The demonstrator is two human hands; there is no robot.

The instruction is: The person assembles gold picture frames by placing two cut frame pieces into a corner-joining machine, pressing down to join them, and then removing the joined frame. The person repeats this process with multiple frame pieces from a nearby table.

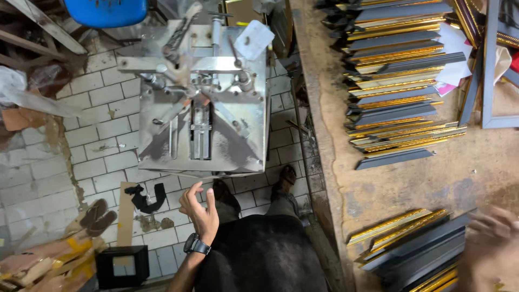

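Two stacks of cut picture-frame moulding lie on a long, worn wooden workbench (400, 184) that runs down the right side of the view. The larger stack (400, 81) sits at the far end, a fanned row of dark grey and gold strips with mitred ends, too many and too overlapped to count exactly. The smaller stack (416, 246) lies near the bench's front edge, roughly half a dozen strips, some hidden under others. One metal frame-joining machine (203, 97) stands on the tiled floor to the left of the bench, its V-shaped fence facing the person. One blue seat (108, 11) shows at the top edge. One small black frame (121, 266) rests on the floor at lower left, near one pair of sandals (97, 216).

The person stands between machine and bench, two shod feet visible below it. The right hand (492, 249) is blurred over the near stack's right end, seemingly reaching for a strip; whether its fingers have closed cannot be told. The left hand (199, 208), one dark watch on its wrist, hovers empty in front of the machine, fingers loosely spread and curled. Judging by this, the step in hand is fetching a strip, which would call for a firm grasp on a single piece
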